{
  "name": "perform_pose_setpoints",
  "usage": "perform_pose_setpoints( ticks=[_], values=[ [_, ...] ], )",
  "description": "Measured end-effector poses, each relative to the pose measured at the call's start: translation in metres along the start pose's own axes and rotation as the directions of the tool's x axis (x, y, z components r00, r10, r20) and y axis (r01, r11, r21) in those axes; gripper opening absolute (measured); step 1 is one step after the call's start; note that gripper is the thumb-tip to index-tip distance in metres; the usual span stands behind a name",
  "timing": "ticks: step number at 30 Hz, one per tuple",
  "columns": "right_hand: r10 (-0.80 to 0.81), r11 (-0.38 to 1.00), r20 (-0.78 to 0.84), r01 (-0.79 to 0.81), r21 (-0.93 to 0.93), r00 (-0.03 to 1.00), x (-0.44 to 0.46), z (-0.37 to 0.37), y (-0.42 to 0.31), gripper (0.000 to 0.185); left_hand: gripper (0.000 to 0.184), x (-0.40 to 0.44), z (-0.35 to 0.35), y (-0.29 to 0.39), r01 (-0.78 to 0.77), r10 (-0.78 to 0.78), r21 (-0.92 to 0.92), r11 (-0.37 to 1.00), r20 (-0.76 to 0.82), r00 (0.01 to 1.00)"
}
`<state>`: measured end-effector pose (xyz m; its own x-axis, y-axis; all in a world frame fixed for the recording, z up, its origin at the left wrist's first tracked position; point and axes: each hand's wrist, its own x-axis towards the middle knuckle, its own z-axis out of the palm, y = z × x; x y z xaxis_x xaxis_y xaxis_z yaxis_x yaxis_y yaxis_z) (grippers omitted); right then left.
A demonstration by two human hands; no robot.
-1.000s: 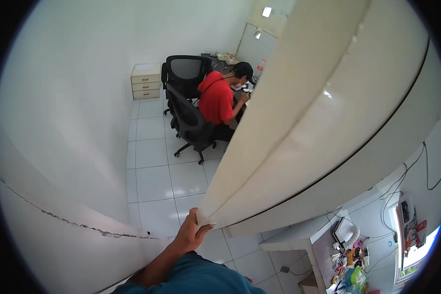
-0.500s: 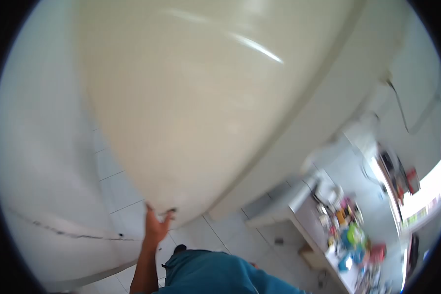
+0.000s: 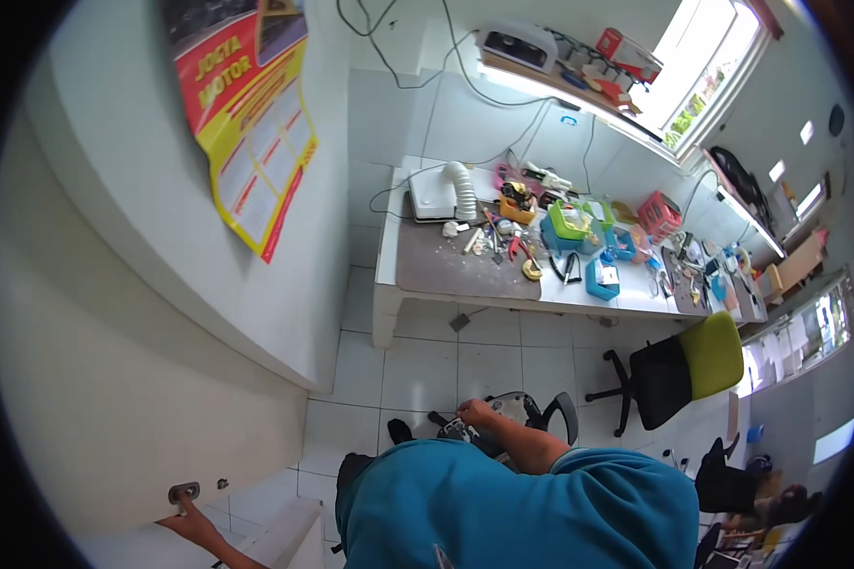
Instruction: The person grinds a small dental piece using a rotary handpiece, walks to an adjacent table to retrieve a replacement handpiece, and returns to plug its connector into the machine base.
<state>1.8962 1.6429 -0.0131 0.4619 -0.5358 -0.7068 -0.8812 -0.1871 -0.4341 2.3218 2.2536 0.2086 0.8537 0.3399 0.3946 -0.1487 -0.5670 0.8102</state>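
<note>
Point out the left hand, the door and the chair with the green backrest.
Left hand [image 3: 192,520]: head view, middle of the hand.
Door [image 3: 157,370]: head view, bare face of the panel.
Green-backed chair [image 3: 714,355]: head view, backrest.

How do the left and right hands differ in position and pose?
Left hand is out to the side at the metal plate on the door; right hand is in front of the body, over the worn chair, contact unclear.
Left hand has a finger raised to the plate; right hand looks curled.
Both are bare.
</note>
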Motion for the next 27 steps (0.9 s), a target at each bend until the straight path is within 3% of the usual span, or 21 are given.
perform_pose_setpoints(
  ticks=[5,9,12,14,16,17,21,24,27],
  values=[
    [0.117,0.989,0.032,-0.12,0.091,0.993,-0.016,0.011,0.014,0.041,0.086,0.002,0.004,0.004,0.022,-0.022,-0.075,0.997,0.001,1.0],
    [-0.046,0.998,0.042,0.048,-0.045,0.998,-0.02,0.039,0.033,0.042,0.078,-0.003,0.008,0.018,0.073,-0.075,-0.049,0.996,-0.048,0.996],
    [-0.074,0.988,0.085,0.085,-0.13,0.994,-0.032,0.052,0.023,0.042,0.066,-0.024,0.016,0.093,-0.223,0.176,-0.197,0.955,-0.232,0.957],
    [-0.038,0.993,0.134,0.053,-0.11,0.99,-0.032,0.048,0.004,0.041,0.099,-0.022,0.01,0.091,-0.141,0.109,-0.162,0.977,-0.193,0.975],
    [-0.045,0.999,-0.008,0.045,0.01,0.999,-0.028,0.051,0.001,0.039,0.075,-0.035,0.015,0.13,-0.12,0.058,-0.244,0.962,-0.248,0.967],
    [-0.059,0.997,-0.044,0.061,0.038,0.997,-0.013,0.055,0.012,0.038,0.073,-0.039,0.021,0.142,-0.116,0.047,-0.256,0.96,-0.261,0.964],
    [-0.057,0.976,-0.209,0.098,0.193,0.976,-0.014,0.04,0.006,0.035,0.066,-0.05,0.058,0.138,-0.111,0.08,-0.256,0.96,-0.131,0.988],
    [0.134,0.903,-0.2,-0.037,0.428,0.971,-0.026,0.009,-0.011,0.034,0.059,-0.065,0.08,0.125,-0.07,0.071,-0.189,0.979,0.0,0.997],
    [0.119,0.855,-0.281,0.045,0.516,0.952,-0.017,-0.02,-0.009,0.034,0.054,-0.084,0.104,0.108,-0.034,0.047,-0.097,0.995,0.134,0.99]
  ],
)
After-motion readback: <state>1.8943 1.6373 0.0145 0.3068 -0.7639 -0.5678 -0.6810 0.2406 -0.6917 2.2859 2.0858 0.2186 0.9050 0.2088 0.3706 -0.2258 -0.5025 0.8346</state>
